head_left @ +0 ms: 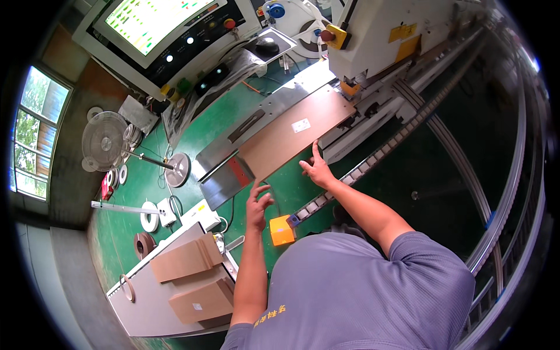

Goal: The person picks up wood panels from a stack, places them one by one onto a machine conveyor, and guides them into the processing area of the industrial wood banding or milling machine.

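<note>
A flat brown board (294,131) with a small white label lies on the metal feed table of a machine, its far right end close to the machine head. At its near left corner is my left hand (257,204), index finger raised to the edge and the other fingers loosely bent. My right hand (317,170) stretches its index finger to the board's near long edge, the rest of its fingers half curled. Neither hand grips anything. Under the board's left end shows a steel plate (224,182) with a reddish patch.
A roller rail (356,173) runs diagonally past my right forearm. Brown boards (201,300) are stacked on a pale table at lower left. A yellow box (282,230) sits near my left forearm. Beyond stand a fan (105,143) and a control panel with a lit screen (153,23).
</note>
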{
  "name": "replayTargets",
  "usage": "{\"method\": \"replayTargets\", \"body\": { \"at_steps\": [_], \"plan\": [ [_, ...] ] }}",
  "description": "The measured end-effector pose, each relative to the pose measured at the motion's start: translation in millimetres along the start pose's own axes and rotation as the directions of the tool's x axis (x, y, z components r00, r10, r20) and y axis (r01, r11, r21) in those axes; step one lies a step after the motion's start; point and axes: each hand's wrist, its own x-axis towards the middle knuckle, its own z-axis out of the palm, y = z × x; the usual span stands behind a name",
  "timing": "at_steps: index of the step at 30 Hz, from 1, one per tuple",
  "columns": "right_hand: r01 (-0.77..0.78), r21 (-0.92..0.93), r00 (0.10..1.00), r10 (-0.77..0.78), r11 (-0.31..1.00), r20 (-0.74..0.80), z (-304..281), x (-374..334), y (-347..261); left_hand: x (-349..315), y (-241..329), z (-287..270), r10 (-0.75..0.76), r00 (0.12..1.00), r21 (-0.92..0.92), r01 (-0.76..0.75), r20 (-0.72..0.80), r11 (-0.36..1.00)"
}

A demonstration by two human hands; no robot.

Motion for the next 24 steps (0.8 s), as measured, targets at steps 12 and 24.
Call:
{"method": "replayTargets", "body": {
  "at_steps": [12, 24],
  "plan": [
    [-0.009, 0.017, 1.000, 0.009, 1.000, -0.008, 0, 1, 4, 29, 9, 59, -0.070, 0.964, 0.040, 0.062, 0.257, 0.997],
    [-0.037, -0.046, 0.988, 0.030, 0.998, -0.150, -19, 26, 0, 68, 22, 109, 0.085, 0.929, 0.212, -0.170, 0.361, 0.962]
  ]
}}
